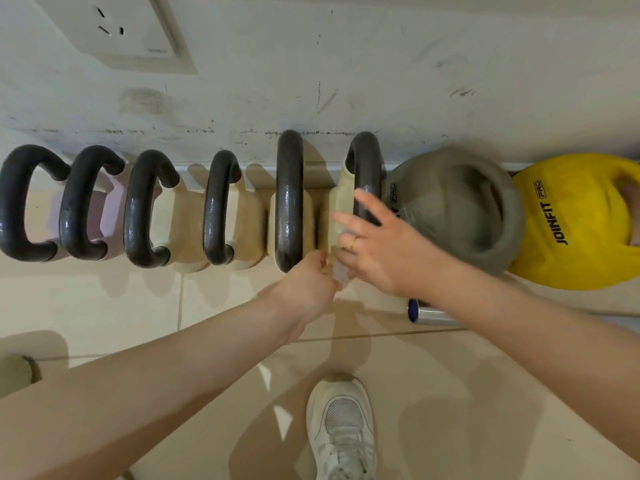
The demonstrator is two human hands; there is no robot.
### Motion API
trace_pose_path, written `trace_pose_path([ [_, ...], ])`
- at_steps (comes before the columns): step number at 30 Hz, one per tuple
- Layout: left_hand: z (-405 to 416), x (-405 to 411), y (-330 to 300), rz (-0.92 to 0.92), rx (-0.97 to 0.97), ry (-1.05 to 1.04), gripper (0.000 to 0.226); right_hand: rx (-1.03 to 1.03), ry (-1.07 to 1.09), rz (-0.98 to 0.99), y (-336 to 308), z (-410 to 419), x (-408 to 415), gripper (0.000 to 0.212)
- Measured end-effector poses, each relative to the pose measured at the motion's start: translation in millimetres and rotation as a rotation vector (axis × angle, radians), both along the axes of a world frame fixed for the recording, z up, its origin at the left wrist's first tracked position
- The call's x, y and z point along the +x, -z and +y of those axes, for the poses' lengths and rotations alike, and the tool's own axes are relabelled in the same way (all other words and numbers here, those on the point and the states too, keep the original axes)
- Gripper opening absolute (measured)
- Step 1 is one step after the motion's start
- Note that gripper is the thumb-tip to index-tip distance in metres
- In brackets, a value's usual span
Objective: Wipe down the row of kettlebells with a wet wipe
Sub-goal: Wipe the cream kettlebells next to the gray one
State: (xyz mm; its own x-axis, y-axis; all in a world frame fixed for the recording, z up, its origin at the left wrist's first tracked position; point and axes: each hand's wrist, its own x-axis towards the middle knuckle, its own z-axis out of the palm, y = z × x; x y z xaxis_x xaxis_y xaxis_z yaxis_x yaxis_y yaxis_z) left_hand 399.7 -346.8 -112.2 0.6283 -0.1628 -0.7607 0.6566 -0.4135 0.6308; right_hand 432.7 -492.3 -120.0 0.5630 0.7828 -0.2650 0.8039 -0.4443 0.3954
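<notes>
Left hand: the left hand (309, 279) reaches toward the base of the sixth kettlebell, fingers curled round a small pale wet wipe (338, 271)
Right hand: the right hand (379, 244) has fingers spread and straight, fingertips on the dark handle of the sixth kettlebell (366, 174); a gold ring (353, 243) sits on one finger; it touches the wipe at its lower edge
Wet wipe: between the two hands, mostly hidden, low against the cream body of that kettlebell
Row of kettlebells: a row of kettlebells (221, 206) with dark handles runs left of the hands along the wall
Grey kettlebell: the grey kettlebell (457, 209) is just right of the right hand
Yellow kettlebell: the yellow kettlebell (575, 223), marked JOINFIT, is farther right
Metal cylinder: a metal cylinder (427, 311) lies on the floor under the right forearm
Shoe: a white shoe (341, 424) on the tiled floor (121, 306), below both hands
Socket: a wall socket (114, 27), far up and left of the hands
</notes>
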Motion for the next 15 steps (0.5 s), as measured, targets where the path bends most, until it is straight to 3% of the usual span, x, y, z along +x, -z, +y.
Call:
trace_pose_path([
  [2,-5,-4,3,-0.029,-0.005,-0.002,0.053,0.149,0.024,0.114,-8,-17,12,0.021],
  [5,-18,-4,3,-0.138,-0.007,-0.036,0.045,0.286,0.21,0.278,-18,-25,36,0.045],
  [9,-30,7,4,-0.28,0.001,-0.088,0.033,0.565,0.445,0.382,-14,-23,63,0.038],
  [15,-29,31,6,-0.259,0.017,-0.052,0.023,0.543,0.424,0.34,-15,-30,61,0.044],
])
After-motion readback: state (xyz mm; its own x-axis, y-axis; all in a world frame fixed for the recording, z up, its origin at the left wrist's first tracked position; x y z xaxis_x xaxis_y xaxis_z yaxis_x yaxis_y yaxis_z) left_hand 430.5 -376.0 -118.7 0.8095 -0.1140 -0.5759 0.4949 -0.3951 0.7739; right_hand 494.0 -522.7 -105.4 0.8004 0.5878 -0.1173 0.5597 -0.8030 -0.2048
